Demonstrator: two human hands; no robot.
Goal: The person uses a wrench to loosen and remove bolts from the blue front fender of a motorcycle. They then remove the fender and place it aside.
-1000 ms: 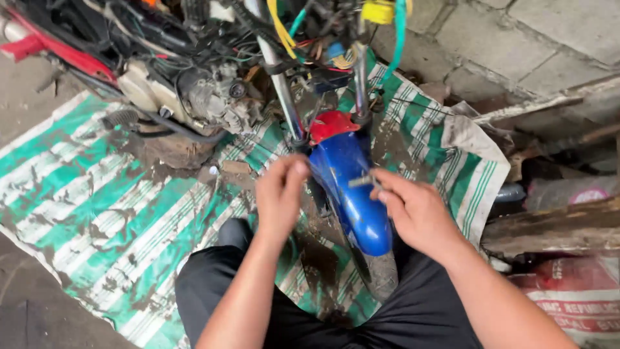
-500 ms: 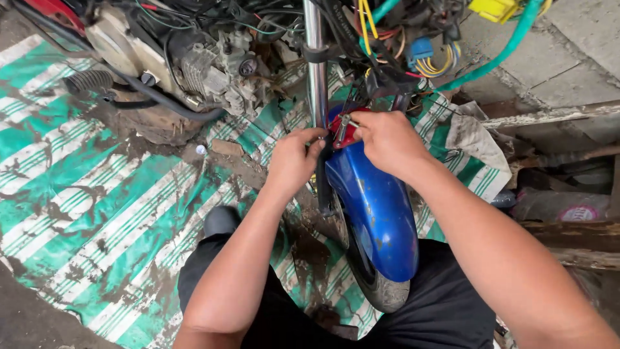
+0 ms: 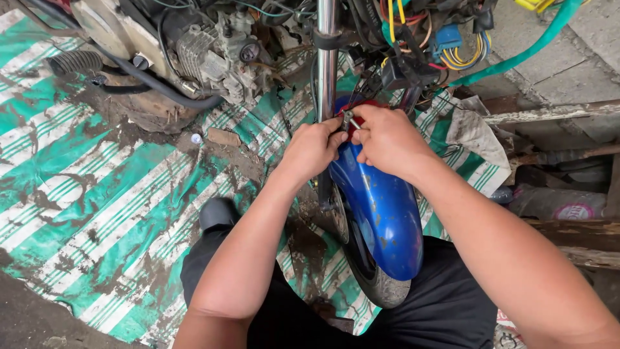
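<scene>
While my left hand (image 3: 310, 147) and right hand (image 3: 386, 139) both pinch the small metal fastener (image 3: 349, 120) at the blue fender's (image 3: 381, 213) top, I judge it could slip and vanish on the muddy striped tarp (image 3: 97, 194).

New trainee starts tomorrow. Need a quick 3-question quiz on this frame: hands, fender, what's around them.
1. True or false: both hands meet at the top of the blue fender, beside the chrome fork tube.
2. What lies under the motorcycle? A) bare wooden planks B) a green and white striped tarp C) a metal tray
3. Fill in: the left hand and right hand pinch a small ______ tool between them.

Key
1. True. They close in at the fender's upper end, next to its red part.
2. B. The tarp is smeared with mud.
3. Metal. Its exact kind is too small to tell.
</scene>
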